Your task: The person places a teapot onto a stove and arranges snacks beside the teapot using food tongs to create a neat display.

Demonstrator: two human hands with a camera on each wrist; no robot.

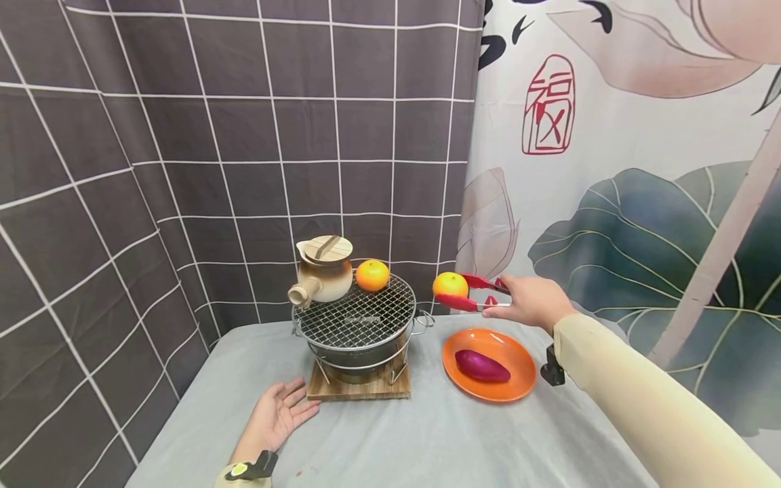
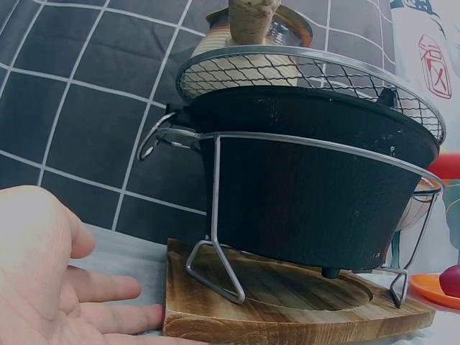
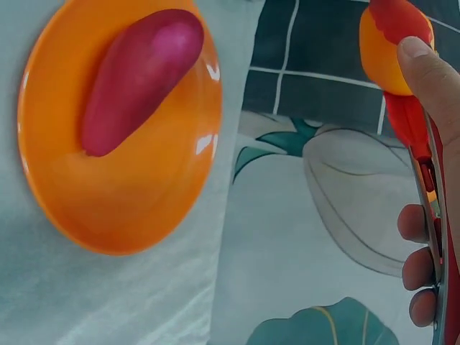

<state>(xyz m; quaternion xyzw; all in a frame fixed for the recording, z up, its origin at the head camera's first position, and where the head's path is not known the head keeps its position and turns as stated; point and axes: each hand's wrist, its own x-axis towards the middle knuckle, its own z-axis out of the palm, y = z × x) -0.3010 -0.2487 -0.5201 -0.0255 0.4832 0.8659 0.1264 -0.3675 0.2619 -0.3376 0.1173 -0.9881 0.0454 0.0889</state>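
My right hand (image 1: 535,301) grips red-tipped tongs (image 1: 456,302), and an orange (image 1: 450,285) is pinched between their red ends, held up beyond an orange plate (image 1: 454,379). On that plate lies a purple sweet potato (image 1: 482,366). My left hand (image 1: 277,415) rests palm up, fingers straight, with fingertips right at the left edge of a wooden base (image 1: 366,391). A black grill stove (image 2: 316,187) in a wire stand is set on this base, topped by a round wire mesh (image 1: 366,322). Another orange (image 1: 372,275) sits at the mesh's back.
A clay teapot (image 1: 332,288) with a wooden lid stands at the mesh's back left, its handle pointing forward. Grey cloth (image 1: 201,400) covers the table. Behind hang a dark tiled-pattern curtain (image 1: 244,169) and a lotus-print curtain (image 1: 610,135).
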